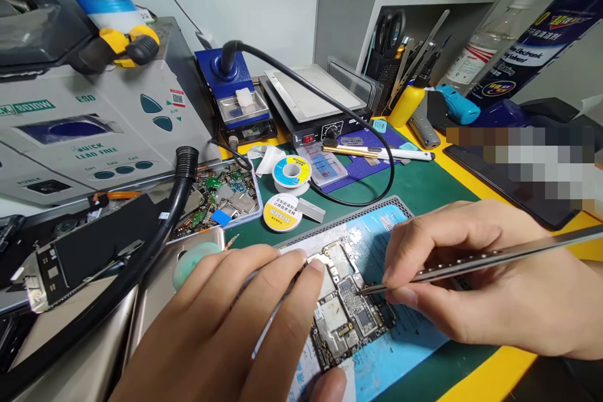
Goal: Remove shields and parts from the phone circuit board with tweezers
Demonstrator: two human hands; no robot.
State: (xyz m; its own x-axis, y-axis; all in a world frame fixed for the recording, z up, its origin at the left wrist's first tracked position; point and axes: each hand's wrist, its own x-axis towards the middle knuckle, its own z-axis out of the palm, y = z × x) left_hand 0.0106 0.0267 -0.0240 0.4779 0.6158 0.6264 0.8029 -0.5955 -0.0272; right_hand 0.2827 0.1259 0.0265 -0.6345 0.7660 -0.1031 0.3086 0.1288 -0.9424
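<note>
Tool (532, 250) pinched in my right hand (485, 311) likely probes board (348, 317), loosely spread left hand (226, 326) covering nine o'clock; next perhaps needs gentleness.

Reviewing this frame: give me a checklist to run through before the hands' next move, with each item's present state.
1. Right hand grips the thin metal tool: ok.
2. Left hand is at the circuit board, along its left side: ok.
3. Tool tip touches the board: cannot tell; it shows over the small components.
4. Looped black cable stays clear of the board: ok.
5. Whole board visible: not ok; left fingers cover part.
</note>
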